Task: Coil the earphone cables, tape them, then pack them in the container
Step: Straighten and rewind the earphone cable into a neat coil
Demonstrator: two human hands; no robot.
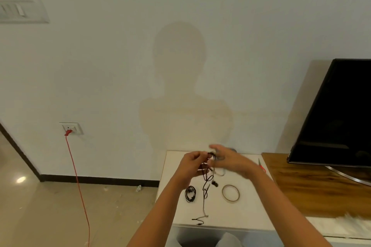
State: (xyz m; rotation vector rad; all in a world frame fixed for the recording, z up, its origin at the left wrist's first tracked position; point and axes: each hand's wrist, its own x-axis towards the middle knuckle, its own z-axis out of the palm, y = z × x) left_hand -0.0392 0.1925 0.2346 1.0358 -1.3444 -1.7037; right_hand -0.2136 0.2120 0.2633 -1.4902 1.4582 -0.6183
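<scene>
Above the white table (249, 214) my left hand (191, 163) pinches a small coil at the top of a black earphone cable (205, 186). The rest of that cable hangs down and trails toward the table's front edge. My right hand (224, 158) is blurred, right beside the coil, fingers spread; whether it holds the cable is unclear. A second black earphone cable, coiled (190, 193), lies on the table to the left. A clear tape roll (230, 193) lies to the right of the hanging cable. No container shows in view.
Red-handled scissors (262, 166) lie at the table's right edge. A wooden cabinet (313, 190) with a dark TV (341, 114) stands to the right. A red cord (78, 182) runs from a wall socket (71, 128) down across the floor on the left.
</scene>
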